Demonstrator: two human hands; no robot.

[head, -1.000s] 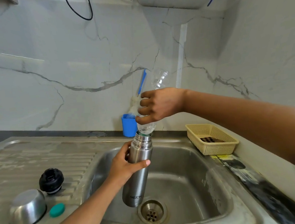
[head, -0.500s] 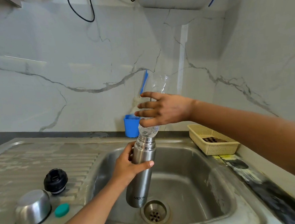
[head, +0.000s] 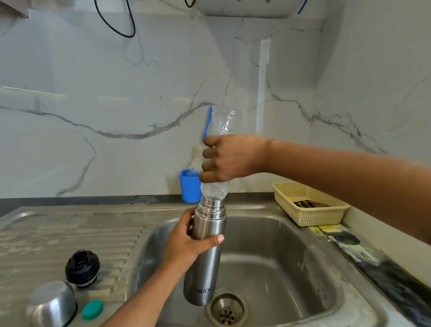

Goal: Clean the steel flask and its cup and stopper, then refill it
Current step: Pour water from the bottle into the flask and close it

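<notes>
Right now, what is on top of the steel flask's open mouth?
A clear plastic bottle stands upside down, neck at the mouth of the steel flask; the right hand grips it, the left hand holds the flask. The bottle covers the mouth, so the inside is hidden.

Mouth of upturned plastic bottle (head: 215, 191) hidden inside neck of steel flask (head: 206, 262), bottle's middle covered by right hand (head: 229, 158), fingertips of left hand (head: 187, 243) out of sight behind flask, dark contents of basket (head: 314, 215) unclear, white appliance (head: 258, 0) cut by top edge
</notes>
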